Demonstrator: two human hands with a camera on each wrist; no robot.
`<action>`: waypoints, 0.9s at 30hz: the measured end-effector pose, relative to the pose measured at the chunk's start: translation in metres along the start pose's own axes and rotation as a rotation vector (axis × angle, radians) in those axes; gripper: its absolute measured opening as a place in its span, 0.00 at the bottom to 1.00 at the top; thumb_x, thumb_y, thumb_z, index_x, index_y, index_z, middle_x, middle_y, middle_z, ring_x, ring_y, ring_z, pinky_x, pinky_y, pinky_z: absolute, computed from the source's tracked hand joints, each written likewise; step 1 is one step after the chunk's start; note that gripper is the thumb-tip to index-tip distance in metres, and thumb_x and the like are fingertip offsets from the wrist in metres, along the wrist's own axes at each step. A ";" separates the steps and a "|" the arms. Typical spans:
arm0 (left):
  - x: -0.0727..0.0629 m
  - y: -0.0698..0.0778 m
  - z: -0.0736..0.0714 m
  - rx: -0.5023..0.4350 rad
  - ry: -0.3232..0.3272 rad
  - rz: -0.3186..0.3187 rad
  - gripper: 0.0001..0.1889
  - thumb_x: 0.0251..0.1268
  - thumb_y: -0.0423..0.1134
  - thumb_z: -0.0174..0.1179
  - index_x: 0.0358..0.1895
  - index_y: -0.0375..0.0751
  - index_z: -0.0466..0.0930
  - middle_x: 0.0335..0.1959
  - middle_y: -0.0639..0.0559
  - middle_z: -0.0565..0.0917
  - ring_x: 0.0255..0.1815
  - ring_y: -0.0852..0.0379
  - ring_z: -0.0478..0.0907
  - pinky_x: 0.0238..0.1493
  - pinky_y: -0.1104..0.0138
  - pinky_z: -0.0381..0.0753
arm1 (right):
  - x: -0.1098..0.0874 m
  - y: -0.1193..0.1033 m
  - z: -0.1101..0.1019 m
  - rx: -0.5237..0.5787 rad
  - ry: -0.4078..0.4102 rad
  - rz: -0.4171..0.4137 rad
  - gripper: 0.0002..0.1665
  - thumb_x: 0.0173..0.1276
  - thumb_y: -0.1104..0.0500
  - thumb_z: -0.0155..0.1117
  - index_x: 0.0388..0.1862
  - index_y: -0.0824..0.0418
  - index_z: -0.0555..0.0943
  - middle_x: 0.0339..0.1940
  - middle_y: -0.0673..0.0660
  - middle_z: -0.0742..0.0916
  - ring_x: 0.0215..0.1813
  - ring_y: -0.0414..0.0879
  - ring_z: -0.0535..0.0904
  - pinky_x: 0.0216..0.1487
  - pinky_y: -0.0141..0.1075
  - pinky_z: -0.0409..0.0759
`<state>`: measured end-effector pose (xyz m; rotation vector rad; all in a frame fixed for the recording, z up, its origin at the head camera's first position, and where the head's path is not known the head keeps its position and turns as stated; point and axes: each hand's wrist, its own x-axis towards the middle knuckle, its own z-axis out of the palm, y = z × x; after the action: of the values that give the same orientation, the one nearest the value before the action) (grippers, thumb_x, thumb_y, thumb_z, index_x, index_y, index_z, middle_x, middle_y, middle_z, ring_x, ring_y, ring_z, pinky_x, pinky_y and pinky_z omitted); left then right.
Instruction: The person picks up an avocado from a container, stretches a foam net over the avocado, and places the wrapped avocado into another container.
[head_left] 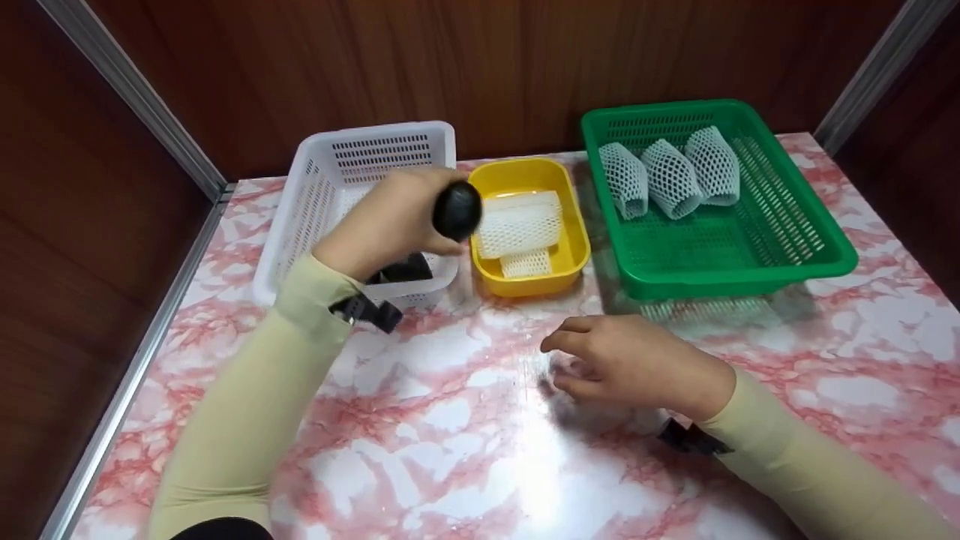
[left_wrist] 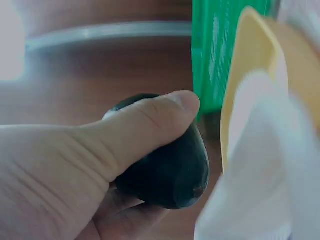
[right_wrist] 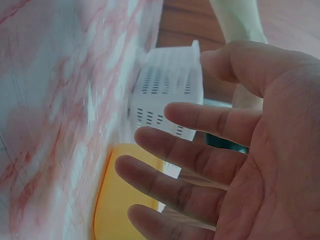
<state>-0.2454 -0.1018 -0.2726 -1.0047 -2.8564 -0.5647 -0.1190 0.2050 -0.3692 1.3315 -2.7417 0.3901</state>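
Note:
My left hand [head_left: 401, 214] holds a dark, glossy avocado [head_left: 457, 211] above the gap between the white basket [head_left: 300, 172] and the yellow bin [head_left: 530, 285]. In the left wrist view the thumb lies across the avocado [left_wrist: 175, 170], with fingers beneath it. White foam net sleeves [head_left: 523, 225] lie in the yellow bin. My right hand [head_left: 637, 367] is over the table in front of that bin, fingers spread and slightly bent, holding nothing. Its open palm [right_wrist: 285, 135] shows in the right wrist view.
A green basket [head_left: 742, 281] at the back right contains several white foam nets [head_left: 671, 178], side by side. Dark items [head_left: 409, 268] lie in the white basket, partly hidden by the left arm. Wooden panels [head_left: 517, 75] enclose the marbled table [head_left: 442, 457].

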 end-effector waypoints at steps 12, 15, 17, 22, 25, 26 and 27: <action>-0.022 0.057 0.037 0.013 -0.081 0.262 0.48 0.53 0.51 0.87 0.78 0.46 0.77 0.68 0.48 0.88 0.66 0.47 0.87 0.74 0.55 0.83 | -0.003 0.006 -0.009 0.029 -0.075 0.070 0.18 0.77 0.51 0.70 0.59 0.58 0.89 0.50 0.55 0.93 0.38 0.44 0.89 0.46 0.46 0.91; -0.028 0.065 0.046 -0.008 -0.095 0.284 0.46 0.53 0.49 0.87 0.76 0.44 0.77 0.65 0.48 0.89 0.64 0.48 0.87 0.71 0.56 0.85 | -0.003 0.008 -0.011 0.019 -0.075 0.079 0.18 0.76 0.51 0.71 0.58 0.58 0.89 0.47 0.55 0.93 0.37 0.44 0.89 0.43 0.45 0.91; -0.031 0.069 0.052 -0.023 -0.087 0.296 0.43 0.53 0.48 0.87 0.71 0.42 0.76 0.58 0.46 0.90 0.56 0.48 0.89 0.64 0.56 0.88 | -0.004 0.009 -0.012 0.013 -0.076 0.087 0.18 0.75 0.51 0.72 0.57 0.59 0.89 0.46 0.55 0.93 0.40 0.47 0.90 0.44 0.46 0.91; -0.037 0.075 0.069 -0.045 -0.063 0.345 0.37 0.53 0.43 0.86 0.61 0.40 0.71 0.46 0.46 0.88 0.45 0.48 0.89 0.50 0.58 0.91 | -0.005 0.013 -0.014 0.029 -0.126 0.151 0.17 0.74 0.51 0.72 0.55 0.59 0.89 0.42 0.54 0.92 0.39 0.48 0.89 0.42 0.45 0.90; -0.039 0.079 0.078 -0.079 -0.104 0.347 0.35 0.52 0.41 0.86 0.59 0.42 0.73 0.48 0.48 0.89 0.48 0.50 0.89 0.52 0.58 0.91 | -0.007 0.017 -0.016 0.038 -0.167 0.197 0.13 0.72 0.53 0.72 0.50 0.59 0.88 0.35 0.51 0.88 0.32 0.43 0.82 0.35 0.40 0.83; -0.040 0.080 0.080 -0.089 -0.123 0.341 0.35 0.52 0.40 0.86 0.59 0.43 0.74 0.49 0.49 0.89 0.49 0.51 0.89 0.54 0.59 0.90 | -0.008 0.018 -0.017 0.036 -0.174 0.205 0.12 0.71 0.54 0.72 0.48 0.59 0.88 0.33 0.50 0.87 0.30 0.42 0.79 0.33 0.38 0.80; -0.040 0.082 0.083 -0.095 -0.142 0.337 0.34 0.51 0.40 0.86 0.59 0.44 0.75 0.51 0.50 0.89 0.51 0.52 0.89 0.56 0.59 0.90 | -0.008 0.020 -0.018 0.033 -0.179 0.212 0.11 0.70 0.54 0.72 0.46 0.59 0.87 0.31 0.49 0.85 0.28 0.41 0.76 0.31 0.37 0.78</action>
<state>-0.1587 -0.0366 -0.3306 -1.5584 -2.7030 -0.6226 -0.1299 0.2274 -0.3575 1.1364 -3.0502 0.3458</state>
